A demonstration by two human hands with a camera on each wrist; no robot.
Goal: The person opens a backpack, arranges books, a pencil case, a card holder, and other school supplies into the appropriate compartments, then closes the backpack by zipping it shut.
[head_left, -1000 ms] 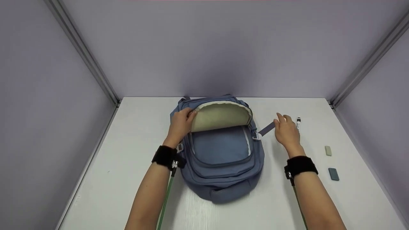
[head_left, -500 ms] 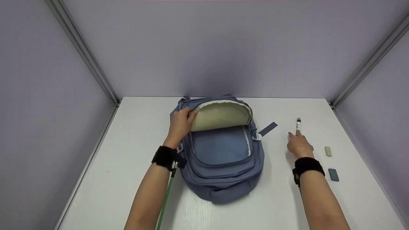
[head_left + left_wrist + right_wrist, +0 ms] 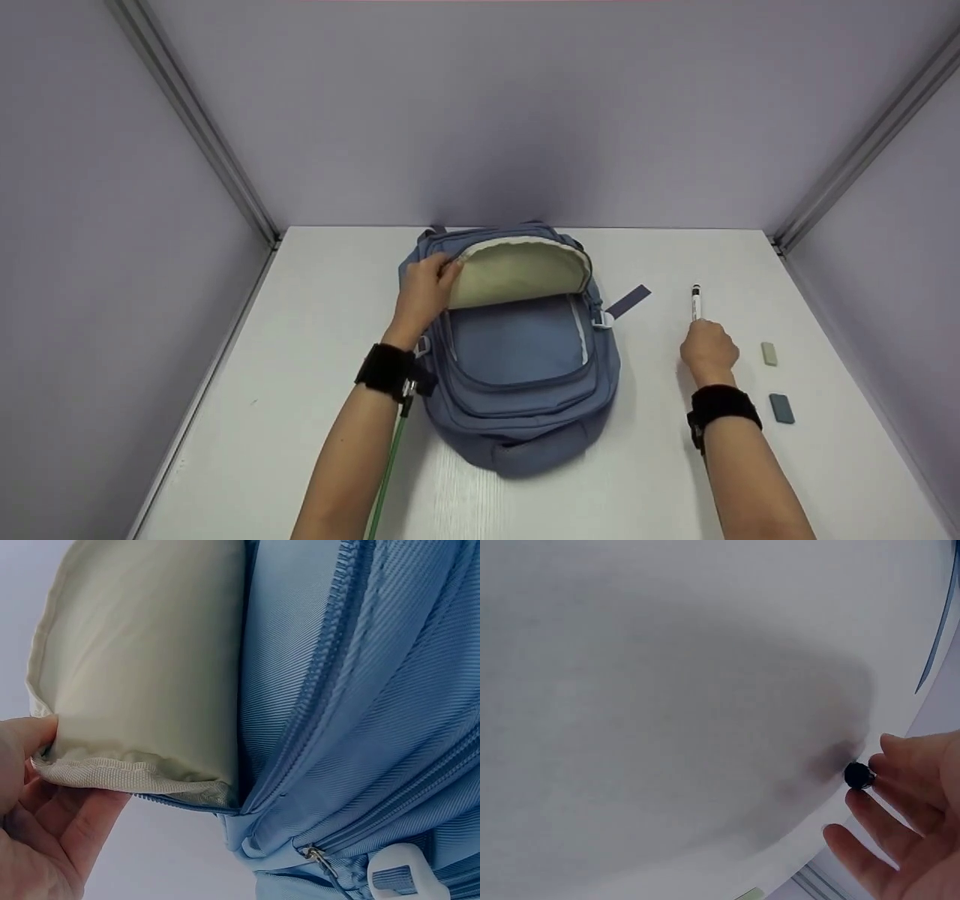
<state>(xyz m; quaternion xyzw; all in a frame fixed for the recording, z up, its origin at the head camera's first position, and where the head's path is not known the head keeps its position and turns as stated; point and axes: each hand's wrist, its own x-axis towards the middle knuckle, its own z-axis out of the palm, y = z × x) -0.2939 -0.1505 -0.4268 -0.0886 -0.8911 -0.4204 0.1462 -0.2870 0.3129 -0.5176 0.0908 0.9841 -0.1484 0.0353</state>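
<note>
A blue backpack (image 3: 517,420) lies on the table, its front pocket flap folded up so that the cream lining (image 3: 517,274) shows. My left hand (image 3: 426,294) pinches the flap's edge at its left side; in the left wrist view, thumb and fingers clasp the piped cream rim (image 3: 105,774). Over on the right, my right hand (image 3: 709,349) holds a white marker (image 3: 696,304) with a black cap, which points away from me. The right wrist view shows the marker's black end (image 3: 858,775) between the thumb and fingers, near the tabletop.
Right of my right hand lie a small pale green block (image 3: 769,354) and a dark teal block (image 3: 781,409). The backpack's loose strap end (image 3: 630,301) sticks out toward the marker. Grey panels (image 3: 480,112) enclose the white table (image 3: 300,420) at back and sides.
My right hand has come from beside the strap end to the marker and taken hold of it, and the marker has shifted slightly toward me. My left hand stays on the flap.
</note>
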